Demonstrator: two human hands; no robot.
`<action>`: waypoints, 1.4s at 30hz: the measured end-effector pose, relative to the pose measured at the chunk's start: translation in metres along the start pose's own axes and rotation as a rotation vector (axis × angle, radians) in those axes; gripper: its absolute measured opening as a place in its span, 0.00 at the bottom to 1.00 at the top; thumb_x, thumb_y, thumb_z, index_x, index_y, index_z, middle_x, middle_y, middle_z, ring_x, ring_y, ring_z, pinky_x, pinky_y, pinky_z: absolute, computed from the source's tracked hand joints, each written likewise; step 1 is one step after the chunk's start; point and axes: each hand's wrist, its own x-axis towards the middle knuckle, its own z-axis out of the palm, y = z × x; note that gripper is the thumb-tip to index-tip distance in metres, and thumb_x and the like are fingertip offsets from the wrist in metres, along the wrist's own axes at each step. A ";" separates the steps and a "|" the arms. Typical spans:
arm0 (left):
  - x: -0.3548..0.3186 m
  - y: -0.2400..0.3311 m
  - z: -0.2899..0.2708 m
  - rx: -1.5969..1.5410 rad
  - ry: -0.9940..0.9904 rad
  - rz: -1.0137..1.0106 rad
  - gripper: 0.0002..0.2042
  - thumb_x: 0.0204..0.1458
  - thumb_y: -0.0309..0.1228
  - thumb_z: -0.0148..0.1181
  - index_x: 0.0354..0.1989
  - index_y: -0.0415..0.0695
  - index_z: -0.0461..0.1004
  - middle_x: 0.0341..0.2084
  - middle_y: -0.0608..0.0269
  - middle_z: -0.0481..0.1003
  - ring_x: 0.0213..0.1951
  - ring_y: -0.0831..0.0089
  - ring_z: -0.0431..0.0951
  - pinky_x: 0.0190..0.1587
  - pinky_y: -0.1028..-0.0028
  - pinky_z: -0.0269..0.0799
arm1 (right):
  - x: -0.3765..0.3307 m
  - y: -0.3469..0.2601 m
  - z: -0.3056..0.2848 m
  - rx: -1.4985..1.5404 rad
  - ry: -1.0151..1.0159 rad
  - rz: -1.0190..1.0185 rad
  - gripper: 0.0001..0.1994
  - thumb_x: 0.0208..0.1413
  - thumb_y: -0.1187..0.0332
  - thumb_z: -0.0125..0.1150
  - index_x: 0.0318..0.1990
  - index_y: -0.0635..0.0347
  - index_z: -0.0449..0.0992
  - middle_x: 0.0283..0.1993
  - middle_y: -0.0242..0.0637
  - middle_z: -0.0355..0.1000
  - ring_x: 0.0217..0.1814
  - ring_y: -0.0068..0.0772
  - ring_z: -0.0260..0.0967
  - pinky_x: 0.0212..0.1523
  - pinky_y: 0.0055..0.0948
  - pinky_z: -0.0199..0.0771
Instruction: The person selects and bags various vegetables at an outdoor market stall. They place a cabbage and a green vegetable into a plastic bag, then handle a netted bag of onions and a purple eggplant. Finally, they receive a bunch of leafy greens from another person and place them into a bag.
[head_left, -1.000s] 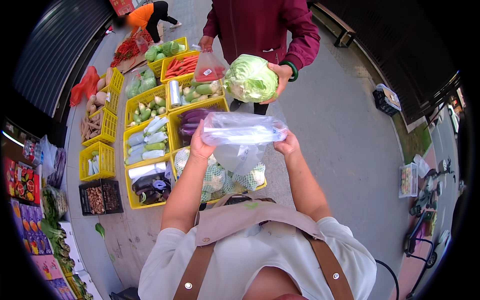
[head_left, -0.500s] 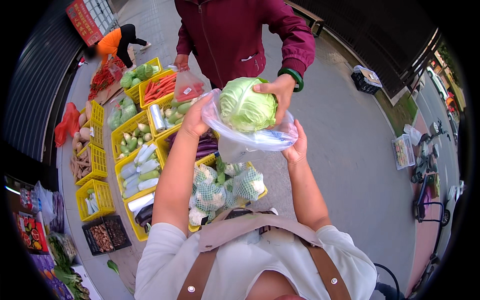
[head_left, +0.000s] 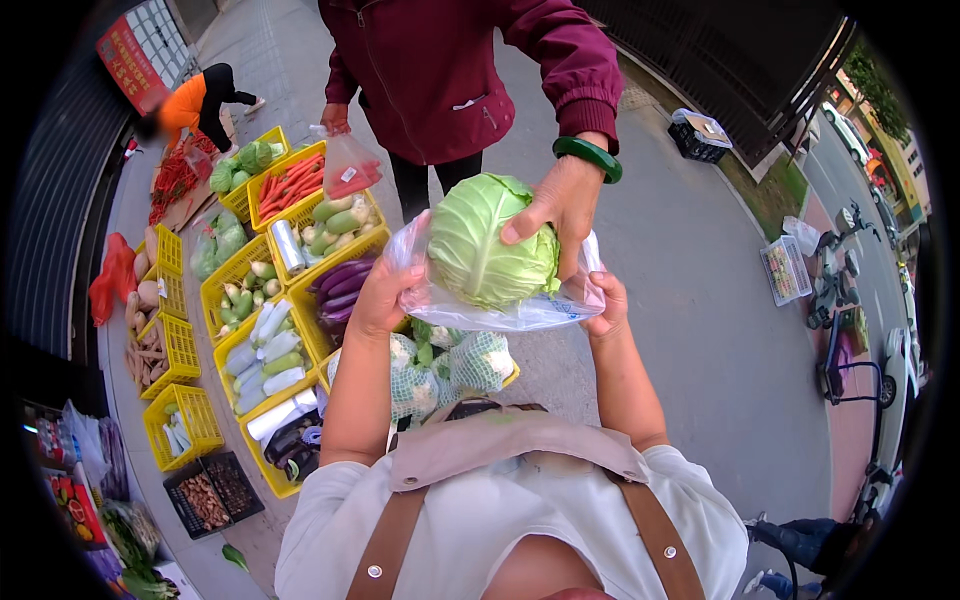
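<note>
Between my hands a thin clear plastic bag (head_left: 520,318) is spread with its mouth open. My left hand (head_left: 385,292) pinches the bag's left edge, and my right hand (head_left: 608,303) grips the right edge. A pale green cabbage (head_left: 490,240) sits at the bag's mouth, its lower part behind the near rim. Another person's hand (head_left: 562,215), wearing a green bangle, holds the cabbage from the upper right. That person, in a maroon jacket, stands facing me; their other hand (head_left: 335,117) carries a clear bag (head_left: 350,165) with something orange-red in it.
Yellow crates on the left hold carrots (head_left: 292,187), eggplants (head_left: 345,290), radishes and wrapped gourds (head_left: 265,350). Net-wrapped cauliflowers (head_left: 480,360) lie just below my hands. A person in orange (head_left: 185,103) bends at the far left. Parked scooters (head_left: 832,275) line the right.
The cabbage and the other person's hand have come lower and a little nearer to me. My hands have lowered and spread slightly, still on the bag. The view has shifted.
</note>
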 end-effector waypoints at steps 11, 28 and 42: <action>-0.039 -0.026 -0.010 0.241 0.015 0.004 0.28 0.40 0.27 0.54 0.53 0.44 0.54 0.18 0.72 0.61 0.16 0.87 0.56 0.17 0.87 0.52 | -0.032 0.006 -0.017 -0.128 0.059 0.070 0.32 0.37 0.77 0.52 0.55 0.58 0.49 0.39 0.36 0.63 0.36 0.26 0.64 0.38 0.24 0.67; -0.080 -0.038 0.038 0.525 0.267 0.377 0.09 0.46 0.29 0.51 0.28 0.34 0.71 0.21 0.65 0.66 0.16 0.81 0.64 0.20 0.83 0.60 | -0.092 -0.024 -0.010 -0.382 0.143 -0.151 0.08 0.49 0.69 0.49 0.35 0.63 0.68 0.22 0.29 0.64 0.20 0.17 0.58 0.20 0.15 0.57; -0.059 -0.009 0.082 0.408 0.702 0.479 0.07 0.40 0.22 0.44 0.27 0.36 0.70 0.21 0.66 0.70 0.23 0.84 0.68 0.26 0.84 0.61 | -0.100 -0.022 0.031 -1.135 0.379 -0.664 0.06 0.52 0.73 0.44 0.35 0.64 0.66 0.25 0.27 0.63 0.24 0.13 0.56 0.24 0.11 0.56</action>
